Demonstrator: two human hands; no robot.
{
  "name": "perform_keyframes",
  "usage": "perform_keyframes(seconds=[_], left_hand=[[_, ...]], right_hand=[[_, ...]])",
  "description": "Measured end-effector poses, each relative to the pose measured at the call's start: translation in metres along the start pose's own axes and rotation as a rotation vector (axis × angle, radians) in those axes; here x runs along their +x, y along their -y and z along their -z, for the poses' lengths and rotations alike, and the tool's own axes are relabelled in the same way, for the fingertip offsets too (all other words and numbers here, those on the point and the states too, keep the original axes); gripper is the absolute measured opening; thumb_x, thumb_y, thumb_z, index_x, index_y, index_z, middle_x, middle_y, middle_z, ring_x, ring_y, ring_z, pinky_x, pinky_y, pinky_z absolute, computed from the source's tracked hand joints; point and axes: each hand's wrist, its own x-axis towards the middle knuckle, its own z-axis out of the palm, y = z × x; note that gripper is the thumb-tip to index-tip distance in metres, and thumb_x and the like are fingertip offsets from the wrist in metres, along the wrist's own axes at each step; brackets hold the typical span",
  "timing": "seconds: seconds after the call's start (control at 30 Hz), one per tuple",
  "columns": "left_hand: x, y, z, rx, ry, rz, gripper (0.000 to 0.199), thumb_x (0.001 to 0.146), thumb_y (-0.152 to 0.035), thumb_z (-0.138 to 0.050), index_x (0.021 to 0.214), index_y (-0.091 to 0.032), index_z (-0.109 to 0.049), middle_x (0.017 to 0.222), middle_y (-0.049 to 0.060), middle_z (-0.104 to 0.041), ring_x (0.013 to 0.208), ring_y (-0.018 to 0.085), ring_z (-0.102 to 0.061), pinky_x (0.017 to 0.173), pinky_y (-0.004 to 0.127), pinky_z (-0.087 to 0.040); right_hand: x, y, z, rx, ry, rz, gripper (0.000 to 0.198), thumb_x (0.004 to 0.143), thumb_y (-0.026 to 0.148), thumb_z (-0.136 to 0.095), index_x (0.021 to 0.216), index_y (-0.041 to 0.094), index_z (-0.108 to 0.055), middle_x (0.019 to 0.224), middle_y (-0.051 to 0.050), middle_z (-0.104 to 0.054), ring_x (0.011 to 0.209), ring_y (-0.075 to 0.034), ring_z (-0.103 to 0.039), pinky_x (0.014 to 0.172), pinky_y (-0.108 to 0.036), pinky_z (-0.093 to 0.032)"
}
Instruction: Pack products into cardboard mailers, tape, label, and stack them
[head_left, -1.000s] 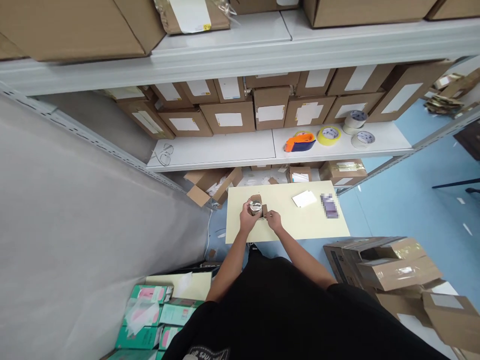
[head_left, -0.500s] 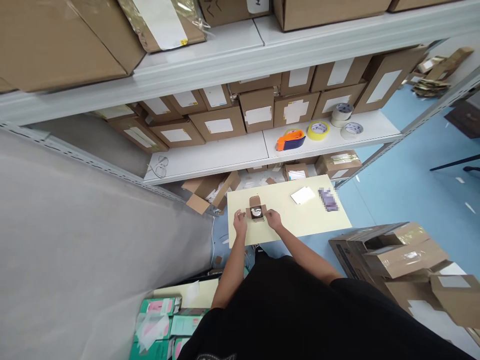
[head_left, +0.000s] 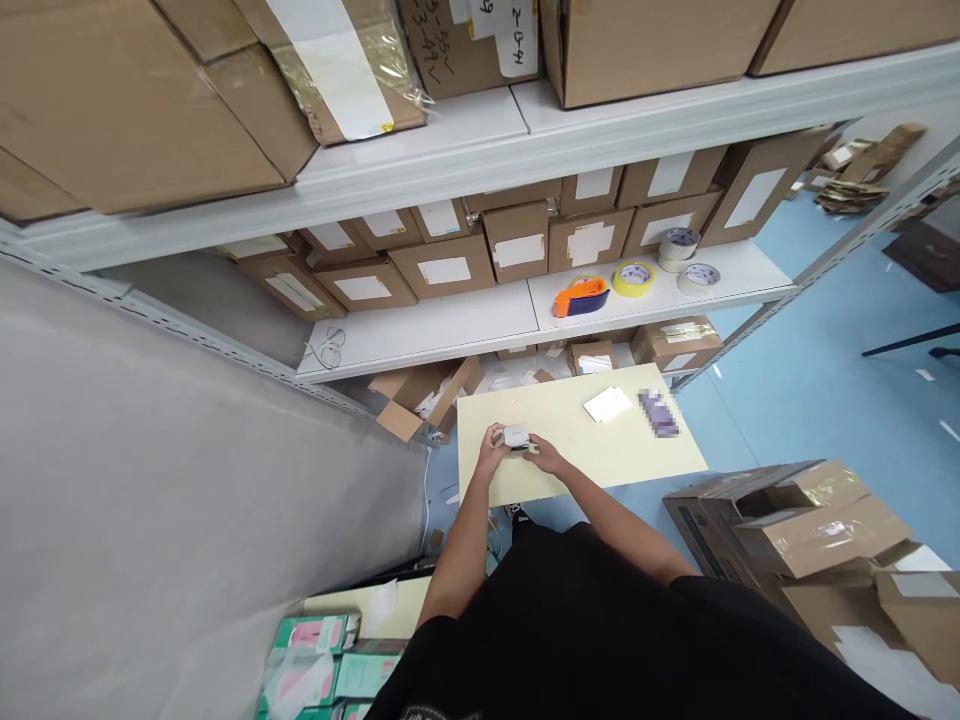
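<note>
A small cardboard box [head_left: 517, 436] sits near the left end of the pale yellow table [head_left: 570, 474], its light lid flap folded over the top. A dark gap shows under the lid's near edge, and the contents are hidden. My left hand [head_left: 490, 453] grips the box's left side with curled fingers. On the opposite side, my right hand [head_left: 546, 456] holds the right edge near the front. To the right on the table lie white cards or papers [head_left: 607, 404] and a pixelated purple item [head_left: 659, 414].
Beyond the table, a shelf [head_left: 450, 327] holds glasses [head_left: 328, 347], an orange-and-blue tape dispenser [head_left: 580, 298], tape rolls [head_left: 634, 279] and labelled cartons [head_left: 442, 268]. An open carton [head_left: 427, 392] stands behind the table's left corner. Large cartons [head_left: 810, 515] stand at the right.
The box was open with its flaps spread and a round shiny item showing inside. Its lid is now folded over, and both hands have come in against the sides.
</note>
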Motion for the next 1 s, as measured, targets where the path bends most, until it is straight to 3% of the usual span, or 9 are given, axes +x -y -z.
perform_keyframes(seconds=[0.17, 0.3, 0.5, 0.73, 0.9, 1.0], left_hand=[[0.0, -0.003, 0.011, 0.157, 0.019, -0.075, 0.034, 0.067, -0.01, -0.073, 0.099, -0.019, -0.072, 0.149, 0.015, -0.055, 0.141, 0.031, -0.05, 0.112, 0.045, -0.044], [-0.007, -0.001, 0.007, 0.136, 0.034, -0.064, 0.036, 0.068, -0.013, -0.073, 0.104, -0.019, -0.073, 0.139, 0.012, -0.062, 0.127, 0.029, -0.062, 0.112, 0.047, -0.045], [-0.019, 0.0, -0.003, 0.111, 0.012, -0.088, 0.04, 0.081, -0.028, -0.068, 0.12, -0.021, -0.067, 0.133, 0.011, -0.067, 0.121, 0.025, -0.064, 0.108, 0.042, -0.048], [-0.026, 0.007, -0.01, 0.134, -0.018, -0.036, 0.033, 0.089, -0.04, -0.064, 0.116, -0.022, -0.067, 0.13, 0.01, -0.069, 0.12, 0.027, -0.065, 0.108, 0.042, -0.048], [-0.013, 0.025, -0.014, -0.007, -0.144, 0.01, 0.07, 0.09, -0.046, -0.065, 0.151, -0.02, -0.044, 0.148, 0.015, -0.058, 0.134, 0.028, -0.058, 0.111, 0.041, -0.045], [0.008, 0.031, -0.003, -0.064, -0.146, -0.05, 0.07, 0.091, -0.052, -0.062, 0.152, -0.021, -0.045, 0.154, 0.013, -0.054, 0.141, 0.027, -0.052, 0.116, 0.041, -0.041]], right_hand=[[-0.007, 0.004, 0.004, 0.199, -0.034, -0.055, 0.041, 0.072, 0.029, -0.069, 0.112, 0.024, -0.068, 0.123, -0.006, -0.072, 0.108, -0.023, -0.067, 0.088, -0.038, -0.055], [-0.008, 0.007, 0.002, 0.208, -0.063, -0.081, 0.037, 0.073, 0.032, -0.068, 0.109, 0.023, -0.066, 0.115, -0.005, -0.073, 0.089, -0.019, -0.068, 0.079, -0.034, -0.055], [0.001, 0.005, -0.002, 0.145, -0.139, -0.162, 0.043, 0.076, 0.035, -0.07, 0.117, 0.023, -0.064, 0.098, -0.001, -0.073, 0.077, -0.016, -0.066, 0.076, -0.033, -0.056], [0.007, -0.006, -0.009, 0.041, -0.11, -0.223, 0.048, 0.087, 0.04, -0.063, 0.132, 0.024, -0.062, 0.108, -0.004, -0.075, 0.098, -0.021, -0.07, 0.09, -0.037, -0.056], [0.021, -0.015, -0.024, 0.132, -0.08, -0.203, 0.057, 0.088, 0.044, -0.061, 0.14, 0.02, -0.06, 0.116, -0.008, -0.076, 0.108, -0.024, -0.07, 0.099, -0.042, -0.053], [0.045, -0.012, -0.038, 0.234, -0.064, -0.165, 0.06, 0.084, 0.049, -0.067, 0.139, 0.025, -0.061, 0.114, -0.006, -0.076, 0.108, -0.025, -0.07, 0.098, -0.045, -0.054]])
